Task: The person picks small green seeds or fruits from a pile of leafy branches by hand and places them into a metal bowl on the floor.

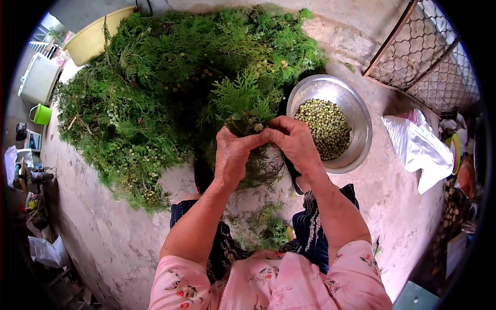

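My left hand (232,152) and my right hand (297,142) meet in the middle, fingers closed and thumbs nearly touching. Between them is a green cypress sprig (240,98) with flat, feathery leaves pointing away from me. A small pale cone (258,126) shows on it, just beyond my fingertips. My fingers partly hide the stem. Beyond and to the left spreads a large heap of cut cypress branches (119,113). Close to my right hand stands a wide steel bowl (361,139), holding many small round green-brown cones (323,126).
Loose leaf scraps (271,227) lie on the concrete floor (119,237) between my legs. A white sack (418,147) and a wire mesh panel (429,57) are at the right. At the far left are a yellow tub (95,39) and a green bucket (40,114).
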Demonstrator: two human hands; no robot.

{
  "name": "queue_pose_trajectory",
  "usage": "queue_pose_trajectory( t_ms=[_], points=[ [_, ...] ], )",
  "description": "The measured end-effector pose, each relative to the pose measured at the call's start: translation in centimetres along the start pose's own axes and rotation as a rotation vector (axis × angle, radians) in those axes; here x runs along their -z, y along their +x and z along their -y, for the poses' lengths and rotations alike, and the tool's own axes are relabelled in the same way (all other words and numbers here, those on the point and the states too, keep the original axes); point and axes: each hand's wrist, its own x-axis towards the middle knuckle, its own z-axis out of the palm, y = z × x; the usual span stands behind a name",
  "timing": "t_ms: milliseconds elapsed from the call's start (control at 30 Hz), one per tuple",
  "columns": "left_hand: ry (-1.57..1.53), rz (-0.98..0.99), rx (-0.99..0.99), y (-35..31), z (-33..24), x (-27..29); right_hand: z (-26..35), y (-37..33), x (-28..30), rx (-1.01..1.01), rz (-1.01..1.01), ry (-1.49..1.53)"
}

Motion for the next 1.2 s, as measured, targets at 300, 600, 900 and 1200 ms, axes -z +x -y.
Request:
queue_pose_trajectory(
  t_ms=[300, 600, 900, 1200],
  points=[
    [0.005, 0.049, 0.026, 0.3, -0.2, 0.5, 0.7, -0.2, 0.1, -0.395, -0.048, 0.506],
    [0.109, 0.041, -0.039, 0.0, -0.1, 0.6, 1.1, -0.7, -1.1, -0.194, -0.005, 0.394],
    [0.182, 0.047, 0.076, -0.1, -1.0, 0.4, 0.9, -0.7, -1.9, -0.09, -0.069, 0.189],
    [-0.159, 0.085, 0.132, -0.1, -0.8, 1.0, 1.1, -0.7, -1.1, -0.214, -0.022, 0.4]
  ],
)
